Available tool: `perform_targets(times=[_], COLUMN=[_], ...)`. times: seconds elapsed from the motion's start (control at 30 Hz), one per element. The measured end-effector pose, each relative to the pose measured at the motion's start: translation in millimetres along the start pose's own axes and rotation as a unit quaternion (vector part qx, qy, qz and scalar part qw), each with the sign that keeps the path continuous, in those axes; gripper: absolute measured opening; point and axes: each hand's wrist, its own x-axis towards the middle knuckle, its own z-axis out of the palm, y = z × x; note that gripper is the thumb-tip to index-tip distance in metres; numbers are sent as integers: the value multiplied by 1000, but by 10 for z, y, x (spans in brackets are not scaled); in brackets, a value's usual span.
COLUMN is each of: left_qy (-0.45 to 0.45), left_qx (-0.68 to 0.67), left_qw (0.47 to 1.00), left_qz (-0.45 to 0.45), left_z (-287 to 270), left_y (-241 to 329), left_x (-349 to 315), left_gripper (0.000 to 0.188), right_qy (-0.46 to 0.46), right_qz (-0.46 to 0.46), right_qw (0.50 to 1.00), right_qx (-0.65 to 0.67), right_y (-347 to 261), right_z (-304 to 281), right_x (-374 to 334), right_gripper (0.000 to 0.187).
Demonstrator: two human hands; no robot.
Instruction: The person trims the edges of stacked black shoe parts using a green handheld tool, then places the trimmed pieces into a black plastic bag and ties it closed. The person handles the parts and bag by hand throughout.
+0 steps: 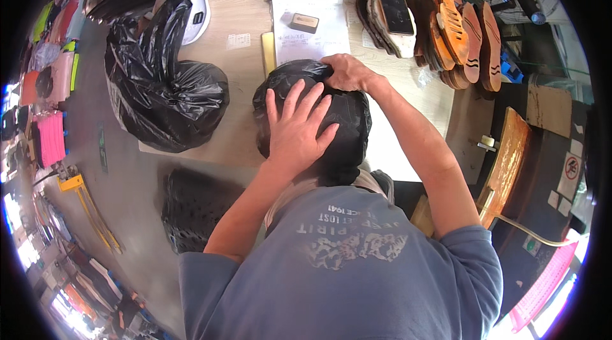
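Note:
A bulging black bag [347, 113] sits at the table's front edge, close against my body. My left hand [296, 126] lies flat on its top with the fingers spread. At the bag's far right edge, my right hand [347, 73] is closed, fingers curled around a fold of the black material. Its fingertips are partly hidden by the fold. What the bag contains cannot be seen. To the left rests a large shiny black plastic bag [169, 94], gathered and twisted in the middle, apart from both hands.
Past the bag lie paper sheets [312, 40] with a small block [305, 22] on them, and a yellow strip [268, 53]. A white sole-shaped piece [196, 5] is at the far left. Far right are stacked soles with a phone [393, 7] on top, and orange shoe-shaped templates [448, 21].

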Motion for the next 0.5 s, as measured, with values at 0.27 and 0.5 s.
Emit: perform_targets(times=[0.27, 0.5], left_qy=[0, 19], left_qx=[-6, 15], left_qw=[1000, 1000], left_qz=[8, 15], left_z=[26, 44], left_y=[-2, 10], left_x=[-17, -38], left_gripper=[50, 53], right_qy=[253, 172], right_qz=[-95, -44], right_qw=[963, 983], right_qx=[0, 46], right_y=[-134, -740], right_z=[-564, -549], right_x=[-411, -738], right_gripper=[31, 34])
